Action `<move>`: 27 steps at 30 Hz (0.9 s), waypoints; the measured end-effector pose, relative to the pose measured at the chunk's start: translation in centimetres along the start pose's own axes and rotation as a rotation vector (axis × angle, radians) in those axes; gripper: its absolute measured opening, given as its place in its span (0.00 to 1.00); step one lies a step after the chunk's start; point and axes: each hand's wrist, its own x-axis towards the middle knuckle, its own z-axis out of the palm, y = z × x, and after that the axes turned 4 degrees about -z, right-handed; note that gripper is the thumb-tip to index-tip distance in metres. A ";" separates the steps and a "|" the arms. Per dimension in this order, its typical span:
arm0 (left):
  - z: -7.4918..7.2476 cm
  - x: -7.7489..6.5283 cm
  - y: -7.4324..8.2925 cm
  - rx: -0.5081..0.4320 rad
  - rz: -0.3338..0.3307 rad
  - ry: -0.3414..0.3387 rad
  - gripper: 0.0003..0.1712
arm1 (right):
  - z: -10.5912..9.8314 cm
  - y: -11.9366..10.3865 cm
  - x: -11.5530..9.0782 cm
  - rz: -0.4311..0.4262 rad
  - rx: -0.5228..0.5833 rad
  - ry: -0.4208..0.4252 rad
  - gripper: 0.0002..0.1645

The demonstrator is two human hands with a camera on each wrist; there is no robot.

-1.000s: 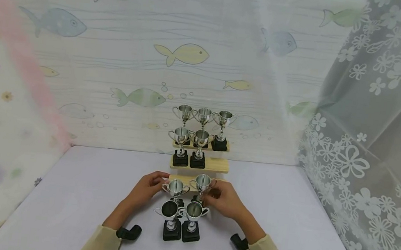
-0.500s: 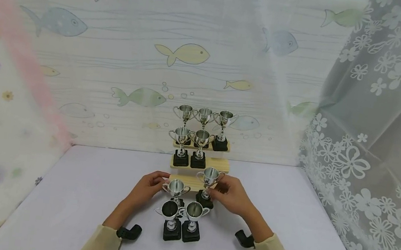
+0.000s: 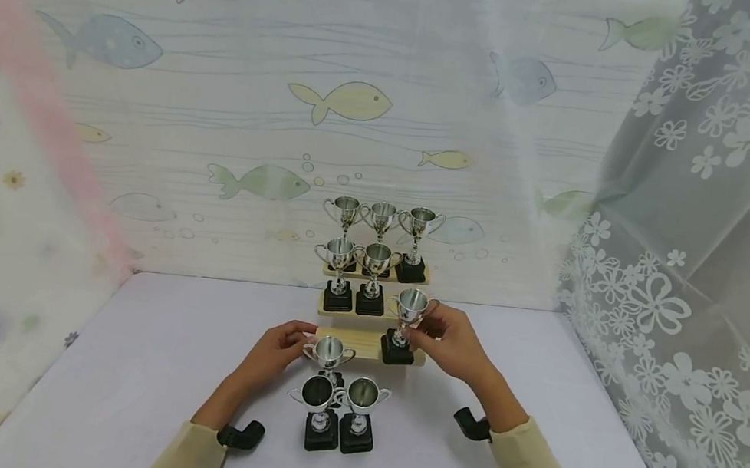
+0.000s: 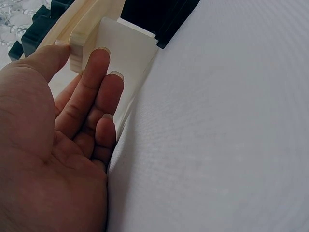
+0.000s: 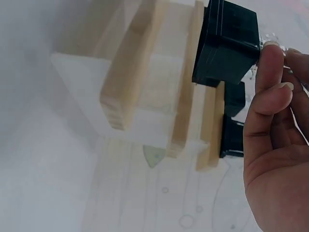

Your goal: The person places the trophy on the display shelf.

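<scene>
My right hand (image 3: 456, 344) pinches the stem of a small silver trophy cup (image 3: 412, 305), held upright over the right end of the lowest wooden step (image 3: 358, 344). Its black base (image 5: 229, 46) shows raised off the boards in the right wrist view. My left hand (image 3: 277, 350) holds the left end of that step, thumb at the board's end (image 4: 76, 58) and fingers beside the stand's white side panel (image 4: 123, 53). On the table in front stand three more trophies: one near the step (image 3: 329, 352), and a left (image 3: 321, 432) and a right one (image 3: 357, 434) closer to me.
Two trophies (image 3: 371, 299) stand on the middle step (image 3: 404, 311), leftward. Three trophies (image 3: 411, 269) line the top step. A white cloth (image 3: 121, 390) covers the table; a fish-patterned sheet (image 3: 254, 135) hangs behind, with a lace curtain (image 3: 707, 303) to the right.
My right hand has lifted the trophy from beside the front group, carrying it up and right over the lowest step. The left hand has stayed at the step's left end.
</scene>
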 end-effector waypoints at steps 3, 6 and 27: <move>-0.1 0.0 -0.3 -0.008 0.011 -0.001 0.18 | -0.6 -0.2 0.5 0.010 -0.019 0.009 0.13; -0.1 0.5 -1.6 -0.007 0.012 0.000 0.18 | -1.1 -0.3 1.0 0.019 -0.028 0.009 0.14; -0.2 0.7 -1.7 -0.008 0.024 -0.007 0.17 | -2.4 0.7 3.8 0.120 -0.044 0.056 0.09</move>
